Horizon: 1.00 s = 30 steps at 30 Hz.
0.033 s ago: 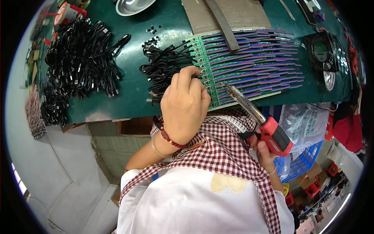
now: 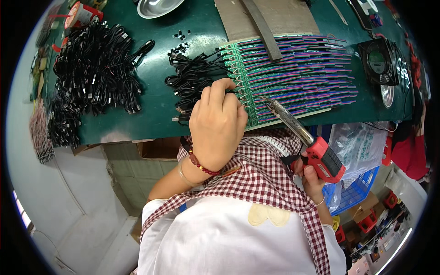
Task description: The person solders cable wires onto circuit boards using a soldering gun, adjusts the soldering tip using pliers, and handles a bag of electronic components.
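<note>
My left hand (image 2: 215, 121) is closed at the left edge of a green circuit board panel (image 2: 250, 103), its fingertips curled down beside the wire joints. What it pinches is hidden under the fingers. My right hand (image 2: 312, 181) grips a soldering iron (image 2: 326, 161) with a red and black handle. The iron's metal barrel slants up to the left, and its tip hangs over the panel just right of my left fingers. Rows of blue, black and pink wires (image 2: 298, 73) run rightward across the panel. Black cables (image 2: 190, 75) lie bunched along its left side.
A large heap of black cables (image 2: 94, 68) covers the table's left. A flat metal bar (image 2: 261, 30) rests across the panel's top edge and a brown board (image 2: 229, 18). A black fan (image 2: 376, 59) stands at right; a metal bowl (image 2: 158, 7) sits at the far edge.
</note>
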### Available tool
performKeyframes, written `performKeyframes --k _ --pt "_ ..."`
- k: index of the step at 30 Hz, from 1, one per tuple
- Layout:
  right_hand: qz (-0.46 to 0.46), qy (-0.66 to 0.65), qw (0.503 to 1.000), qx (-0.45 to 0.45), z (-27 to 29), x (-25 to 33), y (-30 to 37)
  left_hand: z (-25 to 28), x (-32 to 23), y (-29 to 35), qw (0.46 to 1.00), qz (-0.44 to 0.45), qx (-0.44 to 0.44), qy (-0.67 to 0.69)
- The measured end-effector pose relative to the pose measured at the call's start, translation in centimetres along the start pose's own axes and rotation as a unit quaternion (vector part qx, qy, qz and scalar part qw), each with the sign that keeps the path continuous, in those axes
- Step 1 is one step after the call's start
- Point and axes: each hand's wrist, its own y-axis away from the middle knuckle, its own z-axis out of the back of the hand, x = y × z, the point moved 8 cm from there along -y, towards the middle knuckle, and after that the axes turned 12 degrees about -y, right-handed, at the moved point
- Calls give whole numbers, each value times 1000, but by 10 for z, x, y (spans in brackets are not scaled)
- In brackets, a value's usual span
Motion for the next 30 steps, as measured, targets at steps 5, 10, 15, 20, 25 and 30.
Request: performKeyframes --k 5,10,15,20,25,30 --pt "-3 -56 998 -3 -3 1 -12 14 16 -2 1000 16 14 0" --pt "-8 -132 991 -7 0 3 -14 48 169 -10 939 201 -97 -262" --pt "4 -139 990 -15 1 6 -20 24 211 -10 924 259 1 -283" --pt "16 -232 972 -23 -4 25 -43 48 233 -7 949 258 -83 -160" --pt "3 -220 973 -65 -11 43 -70 60 224 5 939 281 -179 85" --pt "-37 -228 969 -85 -7 36 -75 69 201 7 902 316 -194 223"
